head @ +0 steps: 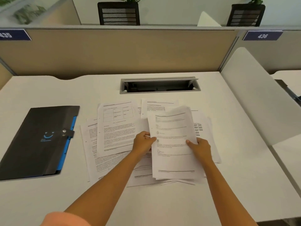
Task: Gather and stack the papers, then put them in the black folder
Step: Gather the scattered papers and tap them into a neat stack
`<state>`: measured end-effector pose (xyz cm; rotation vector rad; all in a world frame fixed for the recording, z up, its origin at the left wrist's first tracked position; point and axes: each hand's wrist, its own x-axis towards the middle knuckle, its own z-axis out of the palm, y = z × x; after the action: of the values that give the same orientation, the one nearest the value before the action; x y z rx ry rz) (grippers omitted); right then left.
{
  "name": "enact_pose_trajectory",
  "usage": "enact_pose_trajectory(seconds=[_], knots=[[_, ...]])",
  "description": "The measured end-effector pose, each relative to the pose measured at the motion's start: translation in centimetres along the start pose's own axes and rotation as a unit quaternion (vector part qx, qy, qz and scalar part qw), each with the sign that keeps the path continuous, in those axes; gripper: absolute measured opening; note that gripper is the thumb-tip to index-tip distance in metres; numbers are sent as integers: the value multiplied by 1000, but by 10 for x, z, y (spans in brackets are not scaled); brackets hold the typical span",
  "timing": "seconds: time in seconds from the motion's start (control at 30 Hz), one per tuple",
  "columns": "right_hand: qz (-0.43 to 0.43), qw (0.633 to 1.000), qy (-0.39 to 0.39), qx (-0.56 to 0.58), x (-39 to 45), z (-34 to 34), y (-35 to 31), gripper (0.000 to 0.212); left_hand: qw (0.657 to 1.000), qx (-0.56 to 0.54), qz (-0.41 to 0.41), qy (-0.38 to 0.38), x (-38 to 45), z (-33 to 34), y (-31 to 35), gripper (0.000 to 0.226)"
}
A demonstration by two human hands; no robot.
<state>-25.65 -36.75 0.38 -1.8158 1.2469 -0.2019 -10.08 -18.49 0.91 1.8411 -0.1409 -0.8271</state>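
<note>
Several printed sheets lie spread and overlapping on the white desk; one loose sheet with a table (116, 126) lies at the left of the spread. A small stack of papers (172, 144) is lifted slightly above the others. My left hand (143, 141) grips its left edge and my right hand (199, 147) grips its right edge, thumb on top. The black folder (37, 141) lies closed on the desk to the left, with a snap strap and blue inner edges showing along its right side.
A grey cable tray opening (160, 85) is set into the desk (236, 176) behind the papers. A beige partition wall (123, 51) bounds the back, and a white side divider (254, 95) stands at the right.
</note>
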Motion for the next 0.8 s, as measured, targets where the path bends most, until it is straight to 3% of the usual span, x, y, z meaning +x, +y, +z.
enact_pose_trajectory(seconds=[0.1, 0.27, 0.4, 0.53, 0.7, 0.8], knots=[[10, 1000, 24, 5, 22, -19, 4, 42, 999, 2, 17, -43, 3, 19, 11, 23], [40, 996, 62, -43, 49, -38, 8, 62, 997, 52, 35, -52, 7, 56, 26, 32], [35, 994, 59, -88, 55, -42, 15, 59, 997, 65, 23, -44, 13, 79, 27, 28], [31, 994, 78, -77, 54, -46, 20, 41, 999, 30, -5, -28, 19, 90, 28, 31], [12, 987, 130, -89, 45, -44, 23, 44, 999, -23, -37, 18, 21, 96, 31, 38], [-17, 987, 144, -75, 43, -41, 29, 40, 997, -56, -51, -21, 21, 98, 32, 44]])
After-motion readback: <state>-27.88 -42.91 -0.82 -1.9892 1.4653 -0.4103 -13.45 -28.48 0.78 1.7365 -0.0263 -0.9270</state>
